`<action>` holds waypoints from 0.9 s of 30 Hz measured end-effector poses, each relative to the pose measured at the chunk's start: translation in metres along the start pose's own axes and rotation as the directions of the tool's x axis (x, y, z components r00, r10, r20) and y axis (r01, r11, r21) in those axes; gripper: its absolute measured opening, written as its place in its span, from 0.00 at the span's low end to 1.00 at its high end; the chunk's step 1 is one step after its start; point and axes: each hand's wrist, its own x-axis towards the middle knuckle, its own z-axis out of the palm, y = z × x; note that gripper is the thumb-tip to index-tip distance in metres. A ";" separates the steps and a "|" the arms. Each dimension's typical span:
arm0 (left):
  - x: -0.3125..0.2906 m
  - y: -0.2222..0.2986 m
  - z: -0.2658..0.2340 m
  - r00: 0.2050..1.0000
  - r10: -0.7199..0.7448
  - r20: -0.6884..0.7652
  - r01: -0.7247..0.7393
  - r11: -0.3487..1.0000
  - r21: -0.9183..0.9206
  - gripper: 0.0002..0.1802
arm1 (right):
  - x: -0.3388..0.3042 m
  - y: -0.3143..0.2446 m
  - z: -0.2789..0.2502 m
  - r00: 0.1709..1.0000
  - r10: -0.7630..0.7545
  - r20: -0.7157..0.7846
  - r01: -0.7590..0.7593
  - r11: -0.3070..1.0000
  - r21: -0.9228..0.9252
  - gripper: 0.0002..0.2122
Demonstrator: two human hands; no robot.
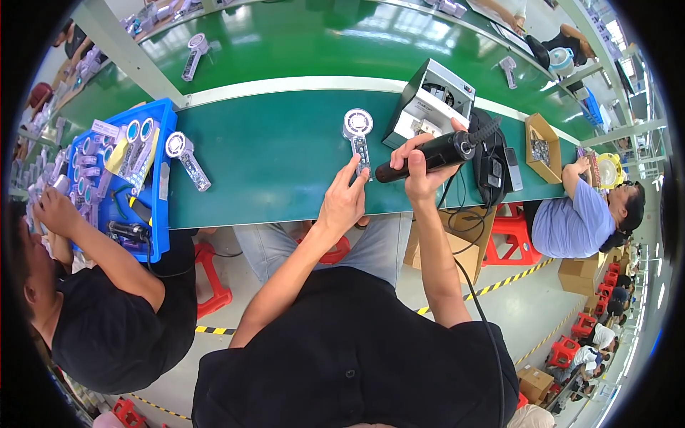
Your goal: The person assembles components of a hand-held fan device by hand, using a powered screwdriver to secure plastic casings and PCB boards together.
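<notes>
On the green bench mat in front of me lies a pale handheld fan (358, 123) with a round head, its handle open so the inner parts show. My left hand (343, 205) pinches the lower end of that handle between its fingers. Wrapped in my right hand (426, 173) is a black electric screwdriver (447, 150), held tilted, its tip pointing left close to the handle's end. Its cord leaves the back end at the upper right and loops down. Another similar fan (187, 160) rests on the mat to the left.
A grey-white boxy device (409, 120) stands behind my right hand, beside a black bag-like item (491, 167). A cardboard box (544, 146) of small parts is farther right. At left, a blue crate (163, 178) holds fan parts and tools. A co-worker (107, 314) works there; a green conveyor (285, 50) runs behind.
</notes>
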 end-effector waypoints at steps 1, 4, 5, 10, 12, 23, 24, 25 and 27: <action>0.000 0.000 0.000 1.000 0.000 0.000 0.000 1.000 0.000 0.18 | -0.001 0.000 0.000 1.000 0.000 0.000 0.000 1.000 0.000 0.37; -0.001 -0.001 0.000 1.000 -0.008 0.008 0.008 1.000 0.007 0.18 | -0.005 0.003 0.001 1.000 0.007 0.005 -0.007 0.999 0.035 0.37; -0.002 -0.002 0.001 1.000 -0.008 0.011 0.008 1.000 0.013 0.18 | -0.010 0.006 -0.002 0.999 0.016 0.035 -0.015 0.999 -0.036 0.38; -0.001 -0.002 -0.002 0.999 -0.032 0.033 0.032 0.999 0.002 0.19 | -0.036 0.026 -0.012 0.922 -0.170 0.348 0.268 0.928 -0.258 0.36; -0.001 -0.002 -0.002 0.999 -0.043 0.013 0.043 0.998 -0.051 0.19 | -0.038 0.022 -0.017 0.966 -0.100 0.239 0.152 0.966 -0.208 0.36; 0.016 0.005 -0.013 0.997 0.071 0.018 -0.072 0.995 0.073 0.13 | 0.013 -0.016 -0.021 0.988 -0.105 -0.113 0.077 0.971 -0.229 0.31; 0.019 0.004 -0.015 0.985 0.148 0.085 -0.158 0.980 0.124 0.10 | 0.017 -0.016 -0.026 0.985 -0.132 -0.115 0.098 0.960 -0.261 0.30; 0.024 0.007 -0.017 0.985 0.152 0.086 -0.162 0.979 0.125 0.10 | 0.020 -0.018 -0.031 0.984 -0.135 -0.118 0.101 0.960 -0.260 0.30; 0.036 0.014 -0.020 0.953 0.079 0.292 -0.151 0.961 0.231 0.04 | 0.023 -0.022 -0.037 0.976 -0.133 -0.171 0.075 0.949 -0.307 0.29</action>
